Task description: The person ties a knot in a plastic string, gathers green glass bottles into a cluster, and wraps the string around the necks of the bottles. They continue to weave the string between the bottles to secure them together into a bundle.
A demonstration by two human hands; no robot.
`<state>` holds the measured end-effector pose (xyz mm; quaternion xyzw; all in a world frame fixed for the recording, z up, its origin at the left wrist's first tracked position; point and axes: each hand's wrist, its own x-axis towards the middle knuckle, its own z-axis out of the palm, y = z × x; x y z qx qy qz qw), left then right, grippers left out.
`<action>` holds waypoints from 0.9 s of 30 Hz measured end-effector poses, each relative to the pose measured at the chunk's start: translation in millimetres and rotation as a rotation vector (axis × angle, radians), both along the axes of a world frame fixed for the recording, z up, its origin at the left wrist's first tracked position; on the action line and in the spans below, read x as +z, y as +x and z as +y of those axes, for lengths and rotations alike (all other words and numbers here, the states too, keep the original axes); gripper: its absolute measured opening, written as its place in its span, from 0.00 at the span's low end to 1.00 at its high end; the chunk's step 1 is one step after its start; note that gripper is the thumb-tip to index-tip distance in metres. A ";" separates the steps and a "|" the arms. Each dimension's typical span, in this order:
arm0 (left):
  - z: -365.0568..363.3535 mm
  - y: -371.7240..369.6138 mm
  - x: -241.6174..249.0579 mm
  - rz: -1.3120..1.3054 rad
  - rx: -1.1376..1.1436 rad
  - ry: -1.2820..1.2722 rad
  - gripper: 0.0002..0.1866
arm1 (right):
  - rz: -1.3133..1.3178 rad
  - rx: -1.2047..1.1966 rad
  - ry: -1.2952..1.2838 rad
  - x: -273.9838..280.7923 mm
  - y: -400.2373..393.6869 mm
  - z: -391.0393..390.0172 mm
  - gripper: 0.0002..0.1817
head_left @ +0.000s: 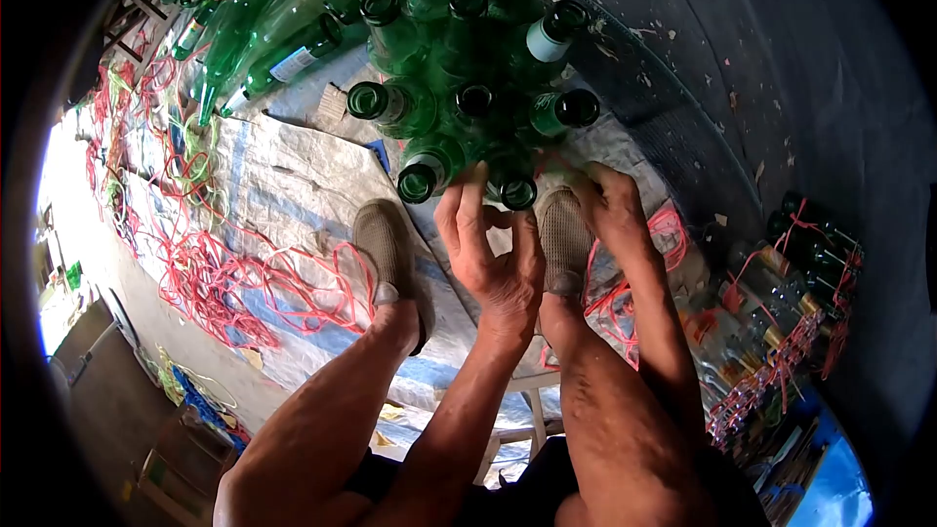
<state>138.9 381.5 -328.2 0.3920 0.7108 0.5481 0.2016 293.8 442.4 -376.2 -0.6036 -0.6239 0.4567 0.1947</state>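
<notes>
Several green glass bottles [475,101] stand upright in a tight cluster in front of my feet. My left hand [493,254] is at the nearest bottle [515,191], its fingers and thumb closed about the neck just below the mouth. To the right of it, my right hand [613,203] has its fingers curled together low against the cluster's near right side. A faint pinkish strand shows by those fingertips, but what they hold is hidden. One bottle at the right [553,34] has a pale band on its neck.
Loose green bottles [283,68] lie at the upper left. Tangled pink string [220,278] spreads over the pale sheet [283,185], with more pink string [668,234] by my right shoe [564,234]. Bundled bottles [747,332] lie at right, beside a dark sheet [703,59].
</notes>
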 end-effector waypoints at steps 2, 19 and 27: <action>-8.5 1.2 -2.1 0.037 0.017 -0.012 0.30 | -0.022 0.018 0.014 20.9 -2.2 4.2 0.10; -0.1 37.1 29.8 -0.104 -0.213 0.014 0.32 | 0.028 0.008 0.019 120.3 -15.6 27.4 0.12; 17.8 43.8 43.6 -0.132 -0.260 -0.115 0.42 | 0.062 0.061 0.023 161.6 -23.9 36.0 0.09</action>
